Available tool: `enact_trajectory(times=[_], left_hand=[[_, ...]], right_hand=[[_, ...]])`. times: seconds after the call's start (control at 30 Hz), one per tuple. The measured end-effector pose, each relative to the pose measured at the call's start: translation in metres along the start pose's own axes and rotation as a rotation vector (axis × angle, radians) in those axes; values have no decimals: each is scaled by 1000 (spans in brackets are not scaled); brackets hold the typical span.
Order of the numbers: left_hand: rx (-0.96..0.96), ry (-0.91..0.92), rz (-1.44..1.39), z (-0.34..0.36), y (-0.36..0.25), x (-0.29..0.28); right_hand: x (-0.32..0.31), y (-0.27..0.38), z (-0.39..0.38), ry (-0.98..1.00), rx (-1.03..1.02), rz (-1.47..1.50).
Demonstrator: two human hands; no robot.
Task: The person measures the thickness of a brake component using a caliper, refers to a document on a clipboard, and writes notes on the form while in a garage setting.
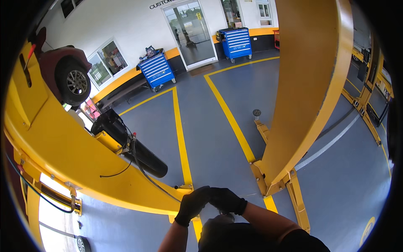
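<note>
You look down at your two gloved hands, which meet low in the middle of a vehicle workshop. Your left hand (194, 206) and your right hand (226, 200) come together in front of your body, both in black gloves. The fingers are bunched and overlap from this angle, so you cannot tell how far open they are or whether they have hold of anything.

Nearest to them is the yellow lift column (126, 185), its foot just beside your left hand; whether the two touch is unclear. The column sweeps up to the left, bent by the wide lens. Mounted on it are a black motor unit (110, 126) and a black cylinder (151, 159), and a thin hose (161, 187) runs down toward your left wrist.

To your right stands a second lift column (308, 92), also yellow. At upper left, a dark red vehicle (54, 63) shows one wheel (77, 82). Across the grey-blue floor (210, 147), marked with yellow lines (228, 113), two blue tool cabinets (156, 69) flank a glass door (189, 35).
</note>
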State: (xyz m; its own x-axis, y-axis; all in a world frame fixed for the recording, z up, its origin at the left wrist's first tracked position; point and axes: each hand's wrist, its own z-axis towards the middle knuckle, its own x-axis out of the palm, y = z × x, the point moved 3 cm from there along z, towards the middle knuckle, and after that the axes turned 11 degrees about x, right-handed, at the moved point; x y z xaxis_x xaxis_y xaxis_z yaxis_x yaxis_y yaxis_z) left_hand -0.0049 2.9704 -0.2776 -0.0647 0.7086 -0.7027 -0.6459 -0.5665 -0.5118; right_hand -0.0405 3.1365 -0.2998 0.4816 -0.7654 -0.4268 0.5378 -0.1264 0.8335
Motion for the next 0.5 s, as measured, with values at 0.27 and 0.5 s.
enact_trajectory(times=[0.27, 0.5], left_hand=[[-172, 136, -109, 186, 158, -51], [-21, -140, -811, 354, 330, -108]], right_hand=[[-93, -101, 180, -201, 170, 35], [-166, -229, 342, 170, 356, 192]])
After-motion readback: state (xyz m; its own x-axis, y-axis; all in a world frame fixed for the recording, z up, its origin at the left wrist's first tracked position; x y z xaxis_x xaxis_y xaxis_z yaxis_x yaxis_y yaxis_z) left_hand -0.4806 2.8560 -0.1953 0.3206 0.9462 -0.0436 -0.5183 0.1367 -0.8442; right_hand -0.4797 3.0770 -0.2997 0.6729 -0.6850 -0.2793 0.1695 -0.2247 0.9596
